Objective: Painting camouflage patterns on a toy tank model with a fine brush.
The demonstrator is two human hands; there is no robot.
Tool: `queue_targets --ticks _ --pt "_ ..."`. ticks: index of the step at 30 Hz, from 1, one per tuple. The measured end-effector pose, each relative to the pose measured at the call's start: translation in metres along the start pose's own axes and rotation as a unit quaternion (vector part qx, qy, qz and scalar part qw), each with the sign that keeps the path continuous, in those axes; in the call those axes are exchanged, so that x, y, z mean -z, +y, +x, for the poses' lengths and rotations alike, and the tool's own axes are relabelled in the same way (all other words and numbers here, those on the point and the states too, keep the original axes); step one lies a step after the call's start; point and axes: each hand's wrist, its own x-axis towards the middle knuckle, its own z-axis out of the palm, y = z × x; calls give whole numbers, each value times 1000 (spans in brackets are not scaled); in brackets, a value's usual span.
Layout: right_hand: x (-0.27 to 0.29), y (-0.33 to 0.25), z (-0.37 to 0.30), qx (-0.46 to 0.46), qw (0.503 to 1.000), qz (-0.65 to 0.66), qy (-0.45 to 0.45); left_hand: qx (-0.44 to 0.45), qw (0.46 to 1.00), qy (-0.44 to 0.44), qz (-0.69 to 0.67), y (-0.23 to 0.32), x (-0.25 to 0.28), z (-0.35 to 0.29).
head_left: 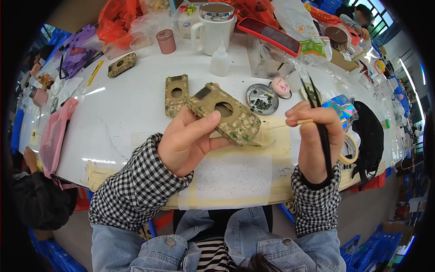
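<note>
Ahead of me on the counter point(115, 120): white mug point(214, 38), red-cased phone point(268, 36) right of it, pink canister point(166, 42) left. My left side: yellow pen point(94, 73), purple bag point(79, 52), pink mesh bag point(56, 136). My right: black bag point(369, 138).

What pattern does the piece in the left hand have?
The piece in the left hand has tan, brown and green camouflage, shown in the head view.

Table point(113, 131): white, glossy, with light reflections | Floor point(358, 206): grey, beyond table edge | Window point(383, 18): dark-framed, bright, upper right | Light point(412, 84): long white strip, far right | Crates point(56, 254): blue, lower left and lower right
</note>
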Motion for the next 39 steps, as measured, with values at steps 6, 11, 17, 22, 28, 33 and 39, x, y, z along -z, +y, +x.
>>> queue_targets --ticks 6,11,17,22,28,33,39 --pt "-15 5 -7 -37 999 -11 -31 31 999 -5 -14 -8 -2 -2" --pt "-18 10 -8 -15 998 -1 -64 23 999 -8 -45 -9 -3 -1" --pt "-19 10 -8 -5 998 -24 -66 20 998 -6 -61 -9 -4 -2" --pt "-19 10 -8 -5 997 -28 -71 27 999 -17 -20 -8 -2 -3" --pt "-19 11 -8 -3 997 -38 -72 28 999 -19 -19 -8 -2 -3" --pt "-19 10 -7 -8 997 -38 -71 31 999 -22 -21 -9 -1 -2" --pt "-20 8 -8 -23 997 -21 -67 29 999 -14 -17 -10 -1 -2"
